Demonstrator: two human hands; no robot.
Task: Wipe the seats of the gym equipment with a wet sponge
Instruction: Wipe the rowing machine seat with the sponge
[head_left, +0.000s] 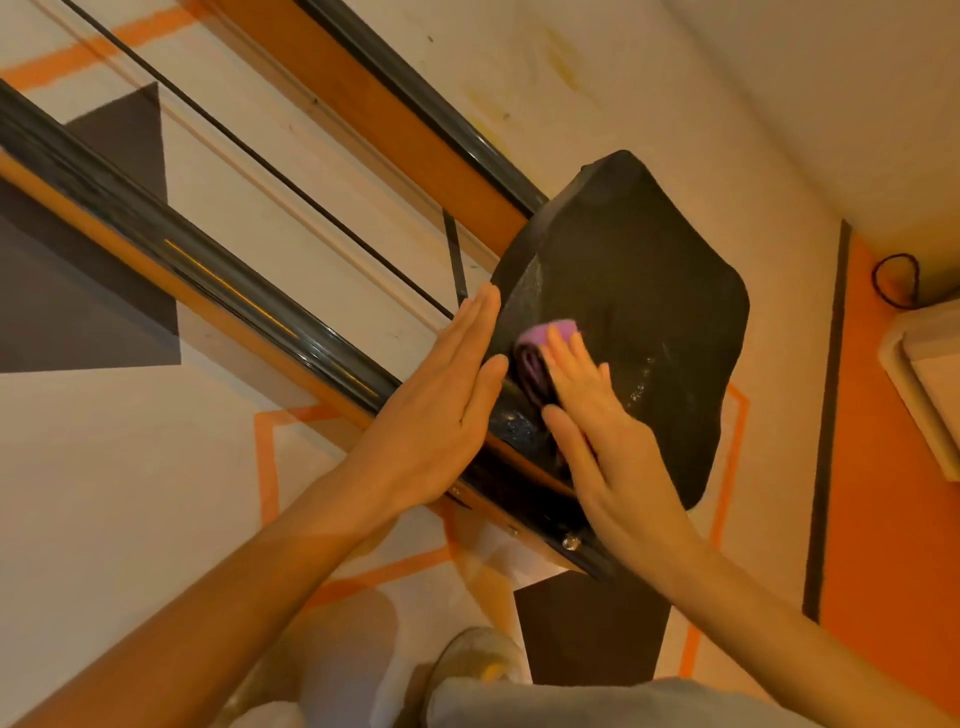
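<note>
1. Head view: black seat (639, 312) tilted beside chrome rail (223, 280).
2. Right hand (613, 441), fingers straight, pressing purple sponge (540, 353) flat onto seat's wet lower part.
3. Left hand (447, 405), fingers straight, flat against seat's edge, holding nothing.

Both bare forearms reach up and forward from the bottom of the view, converging toward the middle. The left hand (441, 400) is flat, fingers straight and together, thumb alongside, its palm turned toward the right hand. The right hand (602, 436) is also flat, fingers extended and slightly spread, palm pressing forward, thumb pointing left.
</note>
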